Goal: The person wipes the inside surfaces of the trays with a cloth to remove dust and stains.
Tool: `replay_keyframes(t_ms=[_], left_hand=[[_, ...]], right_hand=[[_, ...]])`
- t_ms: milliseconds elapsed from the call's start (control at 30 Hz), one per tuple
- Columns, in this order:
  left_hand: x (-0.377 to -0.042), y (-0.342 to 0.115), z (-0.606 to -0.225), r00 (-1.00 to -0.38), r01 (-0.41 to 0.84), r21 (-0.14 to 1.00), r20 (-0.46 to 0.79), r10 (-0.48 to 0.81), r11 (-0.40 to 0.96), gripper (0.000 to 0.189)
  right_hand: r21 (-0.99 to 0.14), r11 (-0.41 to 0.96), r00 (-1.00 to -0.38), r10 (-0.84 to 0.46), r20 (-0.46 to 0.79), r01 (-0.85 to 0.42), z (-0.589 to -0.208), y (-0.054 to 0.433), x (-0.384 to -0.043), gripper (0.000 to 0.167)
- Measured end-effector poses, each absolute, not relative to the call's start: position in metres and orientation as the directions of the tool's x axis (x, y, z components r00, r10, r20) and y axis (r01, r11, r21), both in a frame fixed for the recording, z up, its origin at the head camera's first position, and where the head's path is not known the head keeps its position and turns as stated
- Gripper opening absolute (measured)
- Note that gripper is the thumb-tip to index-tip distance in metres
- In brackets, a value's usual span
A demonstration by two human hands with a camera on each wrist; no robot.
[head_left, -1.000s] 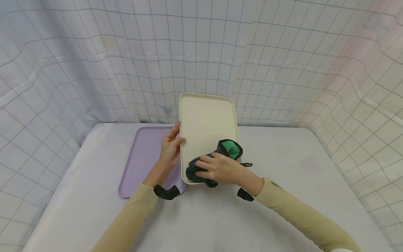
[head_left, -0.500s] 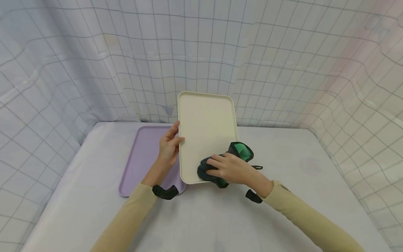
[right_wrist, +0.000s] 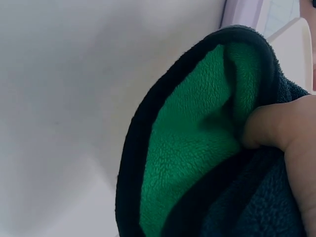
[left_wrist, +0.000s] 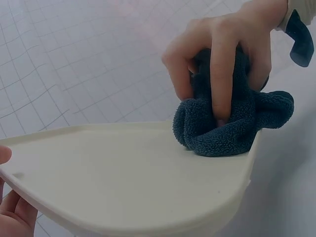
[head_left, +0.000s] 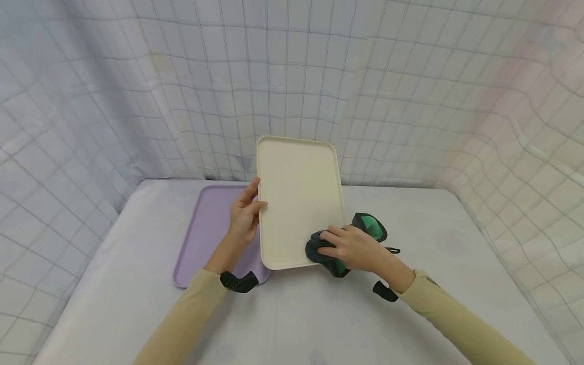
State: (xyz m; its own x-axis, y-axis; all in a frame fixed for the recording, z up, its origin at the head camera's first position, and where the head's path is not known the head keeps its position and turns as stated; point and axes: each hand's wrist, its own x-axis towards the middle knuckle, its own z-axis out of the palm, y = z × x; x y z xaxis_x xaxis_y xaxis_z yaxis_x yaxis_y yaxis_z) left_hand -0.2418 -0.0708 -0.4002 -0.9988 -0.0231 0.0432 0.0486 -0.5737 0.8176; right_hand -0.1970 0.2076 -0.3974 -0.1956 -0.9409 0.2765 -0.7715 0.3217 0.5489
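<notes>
A cream rectangular tray (head_left: 298, 195) is held up and tilted, its far end raised. My left hand (head_left: 244, 219) grips its left long edge, thumb on the inner face and fingers behind the rim. At the near right corner, my right hand (head_left: 356, 248) clutches a bunched cloth (left_wrist: 222, 126), dark teal outside with green inside and a black border. In the left wrist view the cloth touches the tray's surface and rim there. The right wrist view shows the cloth's green side (right_wrist: 192, 133) beside the thumb.
A lilac tray (head_left: 207, 228) lies flat on the white-covered table (head_left: 433, 243), partly under the left arm and cream tray. Grid-patterned white curtains (head_left: 292, 76) stand behind and on both sides.
My right hand has slid the cloth rightward along the near end of the cream tray, from the near left corner to the near right. The left hand and tray stay almost still.
</notes>
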Motion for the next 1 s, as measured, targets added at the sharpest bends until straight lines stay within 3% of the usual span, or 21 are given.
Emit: replay_keyframes(t_ms=[167,333,1000], left_hand=[[-0.242,-0.067,-0.402,-0.999,0.048,0.818,0.051,-0.010,-0.573,0.065],[-0.243,-0.067,-0.402,-0.999,0.045,0.819,0.053,-0.003,-0.573,0.065],[-0.241,-0.067,-0.408,-0.999,0.006,0.817,0.029,0.031,-0.576,0.067]], right_hand=[[0.532,0.356,-0.243,-0.931,0.272,-0.769,-0.404,0.226,-0.194,0.021],[0.531,0.384,-0.285,-0.922,0.261,-0.756,-0.408,0.238,-0.192,0.028],[0.500,0.470,-0.385,-0.883,0.270,-0.727,-0.411,0.260,-0.186,0.034]])
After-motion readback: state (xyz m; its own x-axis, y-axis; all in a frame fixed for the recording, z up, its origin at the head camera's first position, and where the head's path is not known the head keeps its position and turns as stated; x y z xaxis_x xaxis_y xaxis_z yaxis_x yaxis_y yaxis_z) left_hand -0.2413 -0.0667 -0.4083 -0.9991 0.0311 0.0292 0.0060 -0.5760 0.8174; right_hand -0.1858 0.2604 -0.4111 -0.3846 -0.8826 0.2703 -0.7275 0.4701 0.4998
